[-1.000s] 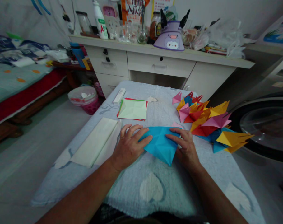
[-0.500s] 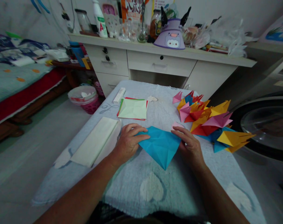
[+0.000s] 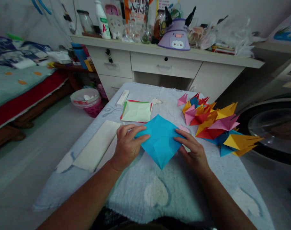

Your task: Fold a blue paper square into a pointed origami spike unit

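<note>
Half a bed with a green cover shows at the far left, and beside it on the floor stands a pink bin. Next comes the bench, draped with a pale blue towel. A folded white cloth lies along its left side. Just right of that cloth is the left hand, knuckles up, its fingers curled and closed on the left corner of the blue paper.

Farther back on the bench a white tube lies next to a flat stack of paper sheets, with a pale green sheet on top and red edges showing under it.

The blue paper sits at the middle of the bench, between the two hands. It is turned like a diamond, one tip toward the stack and the other toward the person, and creases run across its face.

The right hand holds the right corner, its forefinger laid on top of the sheet. Its thumb is hidden, so the grip underneath cannot be made out.

Right of that hand, close by, is a pile of folded paper shapes in yellow, red, pink, orange and blue, their points sticking out. Past the bench's right edge is the round door of a washing machine.
</note>
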### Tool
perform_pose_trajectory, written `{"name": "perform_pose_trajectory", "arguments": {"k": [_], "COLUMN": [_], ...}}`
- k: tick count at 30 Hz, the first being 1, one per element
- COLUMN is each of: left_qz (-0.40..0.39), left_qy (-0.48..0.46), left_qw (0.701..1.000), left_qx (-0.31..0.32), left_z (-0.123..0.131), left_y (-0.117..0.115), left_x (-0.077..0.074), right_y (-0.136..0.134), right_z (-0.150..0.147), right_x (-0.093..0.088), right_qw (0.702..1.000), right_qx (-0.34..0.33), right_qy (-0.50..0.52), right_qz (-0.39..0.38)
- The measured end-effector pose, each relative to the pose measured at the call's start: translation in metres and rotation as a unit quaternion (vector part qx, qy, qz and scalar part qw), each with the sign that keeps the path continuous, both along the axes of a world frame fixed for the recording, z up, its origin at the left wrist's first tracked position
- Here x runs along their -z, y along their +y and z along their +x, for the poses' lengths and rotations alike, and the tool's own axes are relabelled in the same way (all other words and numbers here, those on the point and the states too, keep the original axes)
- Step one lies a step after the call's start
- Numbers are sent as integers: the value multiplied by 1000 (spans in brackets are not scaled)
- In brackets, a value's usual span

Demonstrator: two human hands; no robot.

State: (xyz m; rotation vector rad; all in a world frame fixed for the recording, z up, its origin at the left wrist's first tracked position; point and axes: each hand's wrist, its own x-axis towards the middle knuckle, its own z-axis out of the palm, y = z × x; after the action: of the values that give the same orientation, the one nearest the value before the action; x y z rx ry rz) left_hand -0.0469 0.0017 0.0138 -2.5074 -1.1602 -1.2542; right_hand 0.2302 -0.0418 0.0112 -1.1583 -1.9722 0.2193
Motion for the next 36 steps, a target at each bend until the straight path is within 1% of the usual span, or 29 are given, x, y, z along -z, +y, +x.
{"name": "perform_pose_trajectory", "arguments": {"k": [3,6,8,11,15,18,21,25,29,32,36], "left_qz": [-49,-110,-135,-163,-200,-235,-276,-328,-330,-321,-338], "left_qy": [77,133,146,155,135,114,88,24,18,26,35], "left_qw": [996,984,976,966,959,955,951,943,944,947,940], "left_qx": [16,55,86,131,147,138,104,50,10,2,-9], "left_z": [1,2,2,3,4,4,6,9,11,11,11], "left_y": [3,3,3,2,2,2,1,-1,0,1,1], "left_x": [5,7,6,3,3,5,4,3,6,9,9], "right_y": [3,5,5,6,8,10,11,14,17,20,22], "right_z": [0,1,3,6,7,5,3,0,-3,-5,-8], "right_x": [5,10,13,16,15,14,15,19,25,29,31], "right_qw": [998,995,994,994,993,993,992,988,985,982,974], "right_qx": [-29,-37,-39,-33,-3,7,29,65,106,135,175], "right_qy": [-39,-61,-64,-71,-100,-89,-70,-61,-64,-77,-95], "right_qz": [-36,-71,-82,-72,-59,-78,-102,-126,-117,-108,-106]}}
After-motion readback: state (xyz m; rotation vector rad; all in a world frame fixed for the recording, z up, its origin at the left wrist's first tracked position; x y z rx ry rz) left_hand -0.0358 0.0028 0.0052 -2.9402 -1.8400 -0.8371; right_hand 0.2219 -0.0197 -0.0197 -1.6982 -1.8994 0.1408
